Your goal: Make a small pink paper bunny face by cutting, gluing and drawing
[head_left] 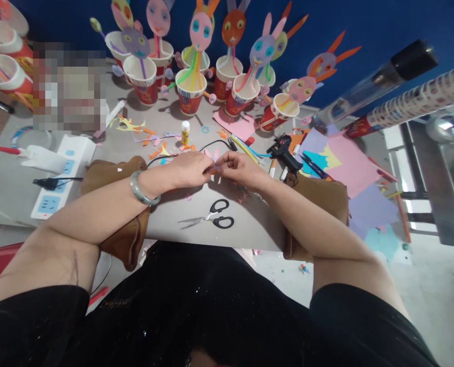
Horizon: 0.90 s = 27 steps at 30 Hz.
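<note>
My left hand [194, 169], with a bracelet on its wrist, is closed with its fingertips pressed together. Facing it, my right hand [239, 169] has thumb and forefinger pinched, the other fingers curled. Both sets of fingertips meet at a small pink and lilac paper piece [212, 154], partly hidden by the fingers. Toward me lies a pair of scissors [207, 218] with black handles, blades pointing left. Beyond my left hand stands a glue stick [185, 133] with a white cap. Coloured paper scraps [158, 151] are strewn around the hands.
Paper cups [191, 94] with paper rabbit figures line the back. A black glue gun [286, 153] rests at right, near coloured paper sheets [358, 163]. A white power strip [64, 173] lies left. Brown cloth pads [322, 196] sit under my forearms.
</note>
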Motion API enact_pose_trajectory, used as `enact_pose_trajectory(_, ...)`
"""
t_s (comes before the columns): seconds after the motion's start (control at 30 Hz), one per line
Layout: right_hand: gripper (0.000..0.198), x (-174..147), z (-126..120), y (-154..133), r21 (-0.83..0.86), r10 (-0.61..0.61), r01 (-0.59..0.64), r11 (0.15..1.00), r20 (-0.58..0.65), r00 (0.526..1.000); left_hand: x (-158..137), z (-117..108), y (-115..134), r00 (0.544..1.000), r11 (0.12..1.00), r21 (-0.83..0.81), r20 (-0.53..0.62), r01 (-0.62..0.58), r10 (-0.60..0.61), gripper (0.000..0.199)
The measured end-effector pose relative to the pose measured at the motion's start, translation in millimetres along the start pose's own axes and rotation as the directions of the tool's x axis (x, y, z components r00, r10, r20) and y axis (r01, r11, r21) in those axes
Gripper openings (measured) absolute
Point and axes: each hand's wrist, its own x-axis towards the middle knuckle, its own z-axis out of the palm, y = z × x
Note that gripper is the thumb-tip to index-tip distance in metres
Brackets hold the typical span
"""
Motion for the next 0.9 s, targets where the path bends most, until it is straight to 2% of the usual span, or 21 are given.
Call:
enact_pose_trajectory(0.17,0.009,1,3,0,-0.060,-0.042,0.043,0.997,0.013,0.999,-2,-1,2,0.999,0.999,0.012,0.015,0.036,-0.036,0.027)
enact_pose_trajectory(0.33,0.012,13,0,5,0.040,0.084,-0.079,0.996,-0.149,0.985,-6,-5,6,0.988,0.990,0.068,-0.096,0.127,-0.120,0.032)
enact_pose_trajectory(0.43,0.021,17,1,7,0.082,0.163,-0.152,0.985,-0.159,0.974,-11,-9,15,0.993,0.983,0.140,-0.013,0.121,-0.120,0.032)
enact_pose_trajectory(0.53,0.028,16,5,7,0.097,0.193,-0.180,0.979,-0.139,0.971,-17,-9,24,0.991,0.981,0.188,0.115,0.050,-0.072,0.035)
enact_pose_trajectory(0.67,0.030,13,11,3,0.101,0.257,-0.243,0.965,-0.170,0.951,-22,-2,27,0.985,0.977,0.209,0.170,-0.041,0.005,0.044)
enact_pose_trajectory(0.8,0.032,13,11,2,0.113,0.269,-0.252,0.961,-0.165,0.949,-22,2,22,0.975,0.977,0.208,0.223,-0.039,-0.008,0.049)
enact_pose_trajectory(0.9,0.031,17,5,6,0.043,0.250,-0.246,0.968,-0.149,0.957,-22,1,21,0.974,0.985,0.170,0.222,-0.001,-0.037,0.048)
